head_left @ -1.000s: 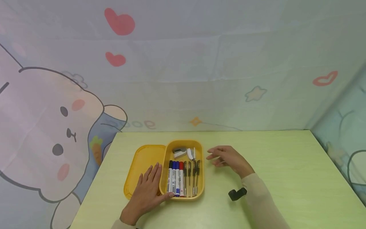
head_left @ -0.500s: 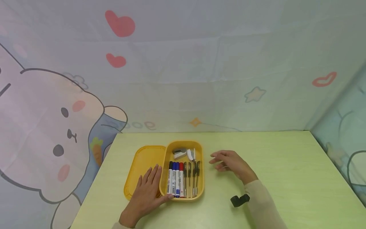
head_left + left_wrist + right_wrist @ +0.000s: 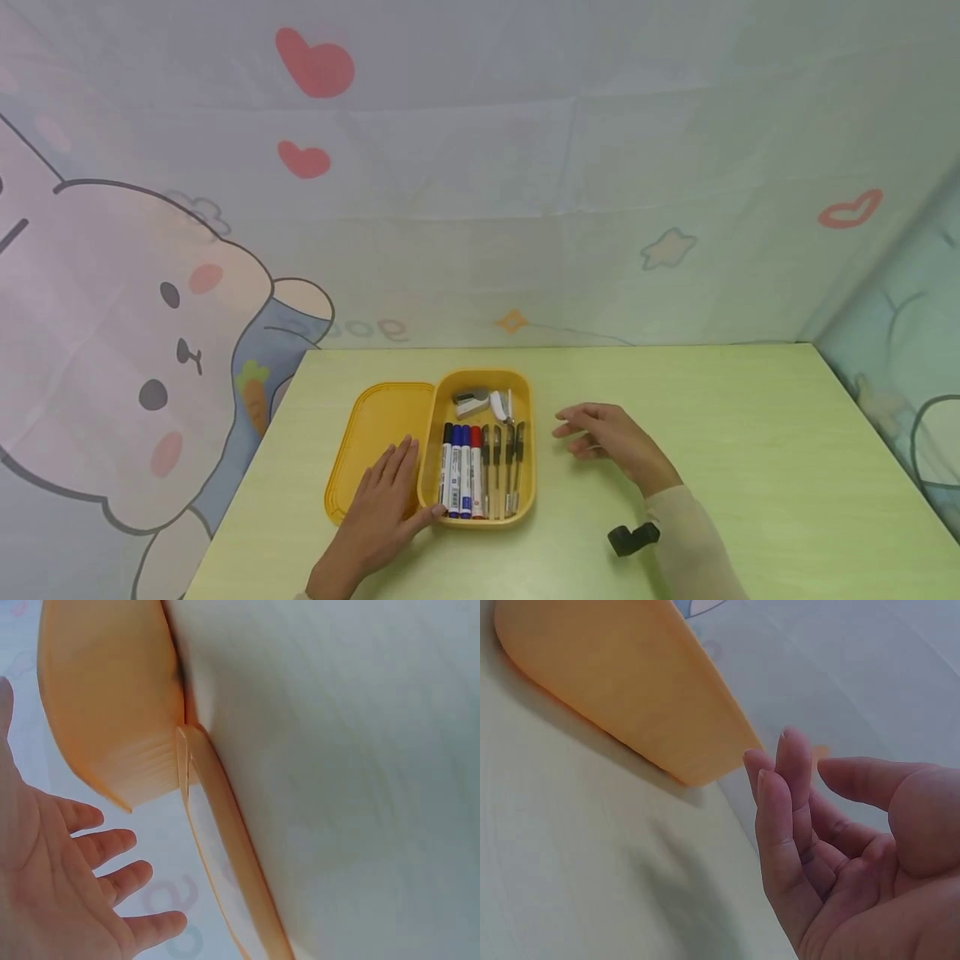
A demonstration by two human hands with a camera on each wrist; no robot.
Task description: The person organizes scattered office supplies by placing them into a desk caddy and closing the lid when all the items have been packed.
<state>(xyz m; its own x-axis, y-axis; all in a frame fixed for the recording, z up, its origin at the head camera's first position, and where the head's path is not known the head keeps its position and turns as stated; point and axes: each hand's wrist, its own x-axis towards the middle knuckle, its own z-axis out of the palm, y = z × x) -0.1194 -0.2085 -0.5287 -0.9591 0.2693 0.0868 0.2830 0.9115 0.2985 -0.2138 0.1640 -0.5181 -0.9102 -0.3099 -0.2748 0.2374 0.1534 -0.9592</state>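
A yellow box (image 3: 477,527) lies with its lid (image 3: 375,425) folded out flat to its left. In the lower part of the box, several capped markers (image 3: 461,475) lie side by side with several black-capped pens (image 3: 504,471). Behind them sit a small grey-and-white stapler (image 3: 471,402) and a white object (image 3: 499,406) whose kind I cannot make out. My left hand (image 3: 378,512) spreads over the lid beside the box, thumb near the front-left corner; the left wrist view shows it above the box rim. Right of the box, my right hand (image 3: 611,437) hovers with loosely bent fingers, holding nothing.
A pale green table (image 3: 720,433) extends to the right of the box. Behind it hangs a cloth (image 3: 480,183) printed with hearts and a cartoon animal. A black wrist camera (image 3: 632,539) sticks out from the right sleeve.
My right hand has drawn back slightly to the right and toward me, away from the box. My left hand has slid a little toward me. The box and its contents stay put.
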